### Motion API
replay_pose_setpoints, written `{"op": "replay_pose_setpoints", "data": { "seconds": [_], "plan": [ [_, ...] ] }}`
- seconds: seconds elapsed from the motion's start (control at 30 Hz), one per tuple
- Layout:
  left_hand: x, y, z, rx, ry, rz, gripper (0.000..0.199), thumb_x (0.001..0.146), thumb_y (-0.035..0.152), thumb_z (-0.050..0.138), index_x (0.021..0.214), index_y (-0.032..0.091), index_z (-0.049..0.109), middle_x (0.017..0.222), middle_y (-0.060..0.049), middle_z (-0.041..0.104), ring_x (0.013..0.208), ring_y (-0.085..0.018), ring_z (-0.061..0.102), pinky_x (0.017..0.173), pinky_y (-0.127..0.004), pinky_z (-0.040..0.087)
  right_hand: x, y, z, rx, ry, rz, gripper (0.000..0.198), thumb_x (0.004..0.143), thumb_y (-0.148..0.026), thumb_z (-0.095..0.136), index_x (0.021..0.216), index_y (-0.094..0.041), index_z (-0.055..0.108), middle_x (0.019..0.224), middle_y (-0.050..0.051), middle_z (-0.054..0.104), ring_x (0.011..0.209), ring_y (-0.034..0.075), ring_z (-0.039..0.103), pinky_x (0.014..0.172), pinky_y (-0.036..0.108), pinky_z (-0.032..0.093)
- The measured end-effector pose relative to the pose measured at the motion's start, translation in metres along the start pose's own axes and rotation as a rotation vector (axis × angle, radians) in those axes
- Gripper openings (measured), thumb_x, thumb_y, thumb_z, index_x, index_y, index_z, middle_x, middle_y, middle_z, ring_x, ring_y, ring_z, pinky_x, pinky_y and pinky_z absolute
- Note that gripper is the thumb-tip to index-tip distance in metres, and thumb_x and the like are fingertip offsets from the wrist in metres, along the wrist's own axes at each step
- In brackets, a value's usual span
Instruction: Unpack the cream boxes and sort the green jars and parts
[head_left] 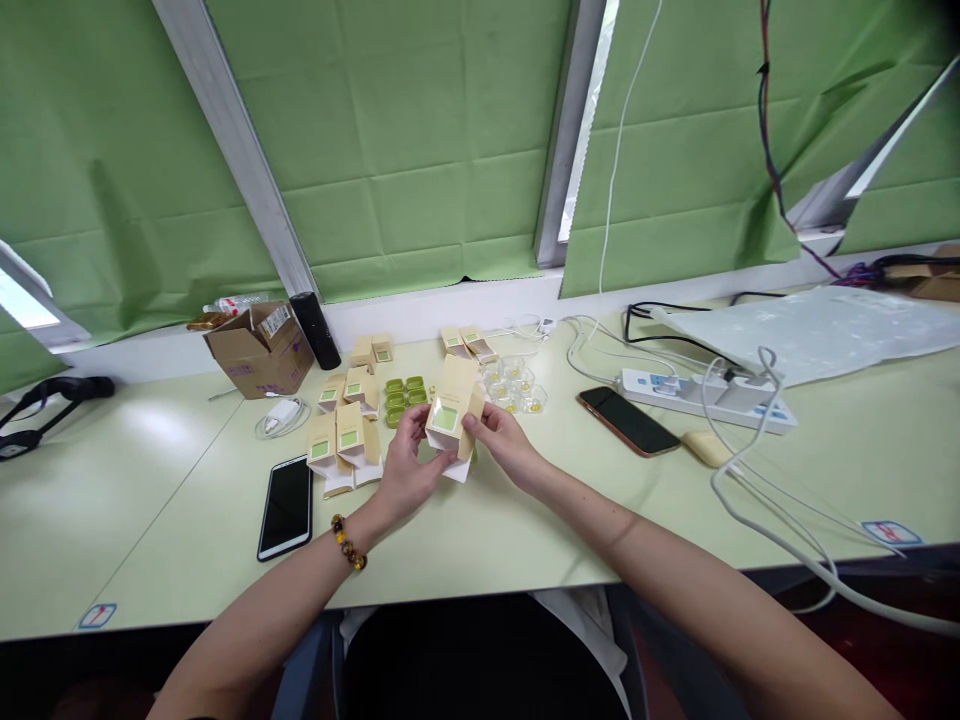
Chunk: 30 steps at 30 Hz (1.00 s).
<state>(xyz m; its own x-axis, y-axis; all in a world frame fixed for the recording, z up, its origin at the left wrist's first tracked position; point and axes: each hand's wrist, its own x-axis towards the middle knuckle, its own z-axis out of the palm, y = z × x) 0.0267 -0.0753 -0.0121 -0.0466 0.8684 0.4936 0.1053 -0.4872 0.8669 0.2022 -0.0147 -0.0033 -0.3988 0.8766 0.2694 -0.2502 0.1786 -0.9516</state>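
Note:
Between my hands I hold a small cream cardboard box (454, 388) with a green square window, tilted toward me, a white flap showing at its lower end. My left hand (409, 468) grips its left side and lower end. On its right side my right hand (504, 437) pinches the edge, thumb in front. Several similar boxes (350, 437) stand or lie left of my hands. Behind my left hand sit small green square containers (403, 396) in rows. Clear round cups (517, 383) with yellow at the bottom are right of the held box. More boxes (466, 343) lie farther back.
A phone (286, 508) lies left of my left arm, another phone (628, 420) at right. Beyond are a power strip (705, 398), white cables (750, 490) and a beige oval case (706, 448). A brown carton (260, 352) and black cylinder (315, 331) stand at back left.

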Motion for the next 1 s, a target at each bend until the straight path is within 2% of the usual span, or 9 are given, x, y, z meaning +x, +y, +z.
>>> {"op": "replay_pose_setpoints", "data": {
  "seconds": [0.13,0.27,0.5,0.6,0.73,0.9,1.0],
  "plan": [
    [0.000,-0.003,-0.003,-0.064,-0.072,0.011,0.069,0.082,0.034,0.087,0.138,0.024,0.049,0.139,-0.014,0.059,0.131,-0.029,0.057,0.111,-0.044,0.046,-0.002,-0.001,-0.001,0.025,0.013,0.018,0.063,0.074,-0.074,0.081,0.110,-0.023,0.076,0.113,0.012,0.081,0.104,0.033,0.075,0.092,0.048,0.061],
    [0.001,0.001,-0.005,-0.145,-0.130,0.017,0.065,0.088,0.041,0.081,0.140,0.024,0.047,0.139,-0.015,0.061,0.130,-0.028,0.059,0.110,-0.043,0.047,-0.003,-0.002,-0.001,0.045,0.037,0.016,0.059,0.075,-0.068,0.084,0.111,-0.022,0.075,0.116,0.011,0.080,0.107,0.032,0.075,0.094,0.048,0.060],
    [0.006,0.005,-0.002,-0.156,-0.045,-0.089,0.047,0.090,0.051,0.077,0.121,0.020,0.059,0.114,-0.011,0.074,0.102,-0.022,0.070,0.090,-0.035,0.056,-0.002,0.001,-0.004,-0.006,0.126,-0.026,0.051,0.071,-0.059,0.089,0.103,-0.022,0.076,0.111,0.010,0.081,0.097,0.030,0.075,0.088,0.046,0.062],
    [0.007,0.003,-0.003,-0.101,-0.012,-0.106,0.042,0.088,0.052,0.078,0.111,0.019,0.065,0.108,-0.010,0.075,0.097,-0.021,0.071,0.088,-0.034,0.056,-0.002,0.005,-0.005,-0.045,0.174,-0.055,0.047,0.069,-0.055,0.091,0.098,-0.020,0.078,0.106,0.010,0.082,0.092,0.029,0.076,0.085,0.045,0.062],
    [0.009,0.002,-0.006,-0.027,0.019,-0.119,0.040,0.084,0.053,0.081,0.098,0.018,0.067,0.094,-0.007,0.074,0.087,-0.018,0.069,0.081,-0.031,0.056,-0.004,0.006,-0.005,-0.035,0.156,-0.074,0.043,0.069,-0.051,0.090,0.097,-0.019,0.080,0.101,0.009,0.083,0.089,0.028,0.076,0.082,0.042,0.062],
    [0.012,0.005,-0.008,-0.032,0.034,-0.166,0.036,0.080,0.049,0.085,0.092,0.017,0.071,0.088,-0.006,0.074,0.080,-0.017,0.067,0.076,-0.030,0.054,-0.005,0.003,-0.004,-0.078,0.132,-0.086,0.044,0.071,-0.054,0.089,0.097,-0.020,0.081,0.099,0.008,0.082,0.086,0.027,0.073,0.079,0.040,0.061],
    [0.015,0.006,-0.013,-0.096,0.072,-0.221,0.034,0.077,0.044,0.088,0.090,0.017,0.072,0.089,-0.006,0.074,0.081,-0.017,0.067,0.078,-0.030,0.053,-0.005,0.000,-0.004,-0.106,0.117,-0.165,0.046,0.081,-0.062,0.079,0.100,-0.021,0.078,0.099,0.008,0.080,0.088,0.025,0.070,0.081,0.038,0.057]
  ]
}}
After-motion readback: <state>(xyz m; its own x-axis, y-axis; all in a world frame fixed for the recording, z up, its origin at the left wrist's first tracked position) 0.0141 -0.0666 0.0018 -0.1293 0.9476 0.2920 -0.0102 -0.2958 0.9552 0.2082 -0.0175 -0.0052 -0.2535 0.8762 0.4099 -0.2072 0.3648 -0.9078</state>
